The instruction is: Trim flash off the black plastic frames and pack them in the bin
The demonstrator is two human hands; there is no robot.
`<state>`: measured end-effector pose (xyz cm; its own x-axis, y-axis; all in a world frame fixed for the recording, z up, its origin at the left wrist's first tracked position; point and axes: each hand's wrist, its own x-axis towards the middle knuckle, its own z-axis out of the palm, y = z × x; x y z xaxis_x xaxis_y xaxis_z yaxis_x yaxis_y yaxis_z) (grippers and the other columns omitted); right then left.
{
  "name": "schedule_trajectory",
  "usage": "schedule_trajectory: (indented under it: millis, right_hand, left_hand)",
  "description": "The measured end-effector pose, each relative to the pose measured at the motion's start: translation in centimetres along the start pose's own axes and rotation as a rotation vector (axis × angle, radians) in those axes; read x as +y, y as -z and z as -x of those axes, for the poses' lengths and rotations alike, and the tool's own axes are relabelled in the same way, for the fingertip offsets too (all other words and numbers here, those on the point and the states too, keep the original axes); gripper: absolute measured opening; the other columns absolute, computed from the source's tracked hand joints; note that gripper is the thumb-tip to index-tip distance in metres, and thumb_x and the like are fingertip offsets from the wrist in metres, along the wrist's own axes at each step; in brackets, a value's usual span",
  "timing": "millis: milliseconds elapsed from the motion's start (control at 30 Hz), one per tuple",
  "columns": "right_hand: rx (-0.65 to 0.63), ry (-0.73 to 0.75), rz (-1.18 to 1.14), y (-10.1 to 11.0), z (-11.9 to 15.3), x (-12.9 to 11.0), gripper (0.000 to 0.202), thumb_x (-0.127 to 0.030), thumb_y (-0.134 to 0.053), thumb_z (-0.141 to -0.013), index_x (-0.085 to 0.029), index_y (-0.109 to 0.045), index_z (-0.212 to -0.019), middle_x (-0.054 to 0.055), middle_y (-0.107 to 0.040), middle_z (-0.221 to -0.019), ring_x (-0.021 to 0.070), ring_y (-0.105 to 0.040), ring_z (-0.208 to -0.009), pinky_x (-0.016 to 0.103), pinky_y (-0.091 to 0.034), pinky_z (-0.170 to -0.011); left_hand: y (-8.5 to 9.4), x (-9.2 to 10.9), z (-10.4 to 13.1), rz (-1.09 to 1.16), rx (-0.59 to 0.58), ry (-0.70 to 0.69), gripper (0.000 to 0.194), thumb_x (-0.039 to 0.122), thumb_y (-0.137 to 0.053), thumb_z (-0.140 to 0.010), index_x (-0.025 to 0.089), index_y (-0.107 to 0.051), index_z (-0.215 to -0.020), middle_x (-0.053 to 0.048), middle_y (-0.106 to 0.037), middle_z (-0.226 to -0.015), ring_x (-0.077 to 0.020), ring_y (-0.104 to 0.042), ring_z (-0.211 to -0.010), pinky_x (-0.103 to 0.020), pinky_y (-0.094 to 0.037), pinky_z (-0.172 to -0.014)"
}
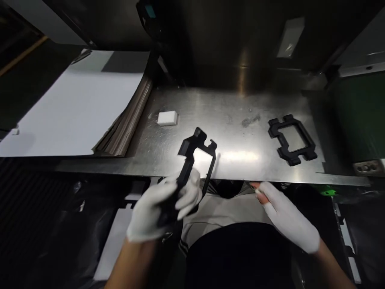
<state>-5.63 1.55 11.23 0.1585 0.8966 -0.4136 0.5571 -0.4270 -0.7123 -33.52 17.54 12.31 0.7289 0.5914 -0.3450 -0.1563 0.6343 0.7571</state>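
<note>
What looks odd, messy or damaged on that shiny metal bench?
Little stands out. A dark smudge marks the metal table left of the lying black frame. The paper stack fans out unevenly at its edge. The held frame shows no visible damage.

A scratched, reflective stainless-steel worktop point(240, 120) spans a dim workstation. A stack of white sheets point(75, 108) lies at left; a dark metal back panel point(240, 44) rises behind.
</note>
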Motion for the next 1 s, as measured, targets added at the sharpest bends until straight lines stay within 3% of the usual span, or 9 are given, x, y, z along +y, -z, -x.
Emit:
schedule_trajectory:
  millis: [100,200,367,700,800,1000]
  right_hand:
    - [0.089,0.106,0.279,0.5,-5.4,-2.1,0.039,-0.033,-0.035,-0.119,-0.024,-0.066,-0.140,0.008,-0.076,-0.122,0.0237,-0.074,-0.104,0.037,-0.061,-0.091]
    - [0.038,0.163,0.585,-0.2,-8.7,-3.2,0.045,-0.032,-0.035,-0.120,-0.025,-0.059,-0.157,0.009,-0.078,-0.117,0.0250,-0.077,-0.090,0.036,-0.060,-0.074]
    - [-0.019,0.248,0.727,-1.7,-8.9,-3.9,0.041,-0.031,-0.037,-0.119,-0.022,-0.063,-0.150,0.009,-0.079,-0.107,0.0260,-0.077,-0.075,0.035,-0.056,-0.062]
    - [-0.051,0.150,0.717,0.4,-9.9,-4.4,0.043,-0.026,-0.037,-0.118,-0.021,-0.061,-0.154,0.011,-0.081,-0.112,0.0255,-0.079,-0.080,0.034,-0.057,-0.067]
    - [0.012,0.066,0.725,1.4,-9.1,-4.7,0.046,-0.019,-0.032,-0.117,-0.018,-0.063,-0.151,0.013,-0.080,-0.112,0.0251,-0.080,-0.083,0.032,-0.056,-0.066]
    - [0.160,-0.076,0.718,3.1,-9.2,-3.8,0.044,-0.025,-0.030,-0.120,-0.016,-0.069,-0.138,0.013,-0.078,-0.109,0.0228,-0.079,-0.085,0.028,-0.052,-0.065]
  left_hand:
    - [-1.1,0.8,-6.2,-0.011,-0.081,-0.047,0.037,0.053,-0.069,-0.095,0.016,-0.071,-0.092,0.008,-0.038,-0.050,-0.0106,-0.035,-0.041,-0.029,-0.027,-0.052]
    - [-1.8,0.5,-9.1,-0.042,-0.105,-0.032,0.037,0.051,-0.064,-0.097,0.015,-0.069,-0.094,0.009,-0.037,-0.048,-0.0104,-0.031,-0.039,-0.029,-0.025,-0.052]
    - [-2.5,0.0,-8.6,-0.149,-0.073,-0.009,0.037,0.051,-0.062,-0.098,0.015,-0.068,-0.096,0.008,-0.039,-0.052,-0.0104,-0.034,-0.044,-0.028,-0.025,-0.053]
    - [-3.9,0.4,-8.5,-0.223,-0.023,0.085,0.035,0.054,-0.068,-0.092,0.019,-0.065,-0.091,0.007,-0.038,-0.054,-0.0109,-0.032,-0.046,-0.026,-0.026,-0.048]
    - [-4.0,0.4,-8.5,-0.230,-0.009,0.087,0.035,0.054,-0.069,-0.091,0.019,-0.065,-0.091,0.007,-0.038,-0.054,-0.0112,-0.033,-0.046,-0.026,-0.026,-0.047]
    - [-3.7,0.3,-8.6,-0.147,-0.022,0.051,0.033,0.051,-0.070,-0.092,0.018,-0.066,-0.092,0.007,-0.040,-0.053,-0.0118,-0.034,-0.046,-0.027,-0.023,-0.049]
